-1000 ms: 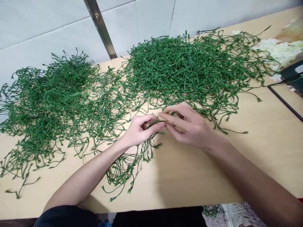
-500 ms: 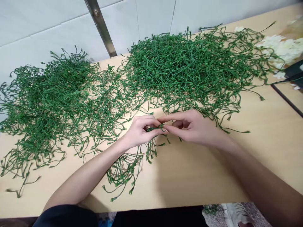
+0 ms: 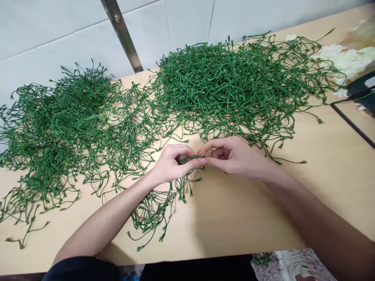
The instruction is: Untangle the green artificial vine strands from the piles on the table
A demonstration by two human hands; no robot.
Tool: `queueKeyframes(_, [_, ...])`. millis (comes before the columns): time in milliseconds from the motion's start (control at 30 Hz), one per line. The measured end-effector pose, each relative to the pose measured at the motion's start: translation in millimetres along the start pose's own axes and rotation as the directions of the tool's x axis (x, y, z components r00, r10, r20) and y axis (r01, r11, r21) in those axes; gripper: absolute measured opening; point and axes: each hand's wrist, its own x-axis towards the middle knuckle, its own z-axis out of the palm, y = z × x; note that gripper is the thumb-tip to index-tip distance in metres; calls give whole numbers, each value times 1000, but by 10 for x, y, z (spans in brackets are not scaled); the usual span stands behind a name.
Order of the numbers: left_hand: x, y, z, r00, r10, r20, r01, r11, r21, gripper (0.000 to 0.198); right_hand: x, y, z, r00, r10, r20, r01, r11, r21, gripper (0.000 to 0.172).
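My left hand (image 3: 177,162) is closed around a small bundle of green artificial flower stems (image 3: 190,158), their tips showing between thumb and forefinger. More stem ends hang below that hand. Touching the left fingertips, my right hand (image 3: 228,156) pinches at the bundle's tips with thumb and forefinger; its other fingers are curled. What exactly lies in the right pinch is mostly hidden. Just below my left wrist, a loose clump of curly green stems (image 3: 150,214) lies on the table.
A large heap of green stems (image 3: 228,82) spreads behind my hands, and another heap (image 3: 58,128) lies at the left. White artificial flowers (image 3: 348,60) and a dark object (image 3: 361,88) are at the right. A metal bar (image 3: 123,35) stands against the tiled wall (image 3: 187,23).
Both hands stay together at nearly the same place. The right fingers have shifted slightly at the bundle's tips, and the right forefinger is more bent. The view has moved a little.
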Motion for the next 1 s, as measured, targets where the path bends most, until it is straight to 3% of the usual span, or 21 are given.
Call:
queueKeyframes(133, [0,6,-8,998,-51,36,53,997,-59,37,5,-18,35,998,-24,53,19,995,100,24])
queueKeyframes(300, [-33,7,-22,987,-140,82,150,979,-137,33,1,-61,58,994,-88,68,98,982,-163,28])
queueKeyframes(400, [-39,10,-54,969,-185,164,211,965,-157,39,-13,-96,42,991,-100,93,118,971,-210,34])
queueKeyframes(633, [-17,-8,-142,885,-80,459,219,941,-257,50,-3,2,119,959,-184,213,166,981,101,44])
queueKeyframes(800, [-14,-42,-141,883,-41,468,253,881,-400,57,86,137,270,955,-222,197,162,946,280,56])
queueKeyframes(1000, [-25,-60,-90,895,-127,428,301,880,-368,60,115,173,319,976,-160,148,110,948,297,55])
